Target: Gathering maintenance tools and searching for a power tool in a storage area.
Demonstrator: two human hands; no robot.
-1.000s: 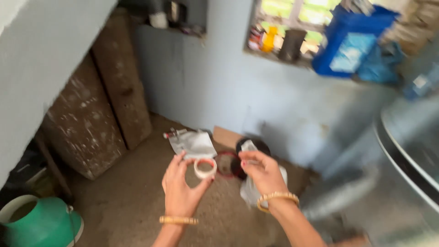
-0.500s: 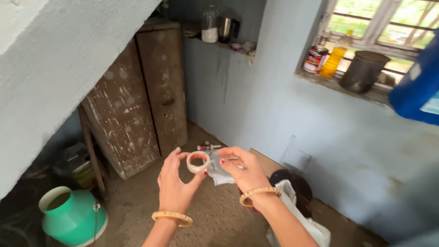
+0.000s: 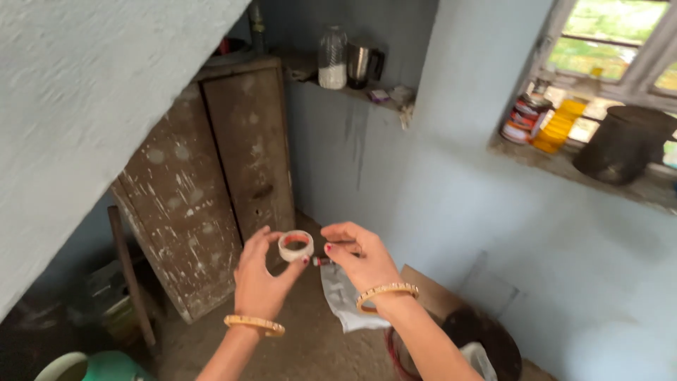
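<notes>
1. Tape roll (image 3: pixel 295 246): pinched in our left hand (image 3: pixel 262 276) by the fingertips, raised above the floor (image 3: pixel 310 339).
2. Right hand (image 3: pixel 361 259): just beside the roll, fingers closed on a small object and a pale bag (image 3: pixel 343 300).
3. Risk: we judge the light pinch may let the roll slip and fall.

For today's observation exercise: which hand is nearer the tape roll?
Left. The left hand grips the tape roll in its fingertips; the right hand is just beside it, apparently not touching.
</notes>
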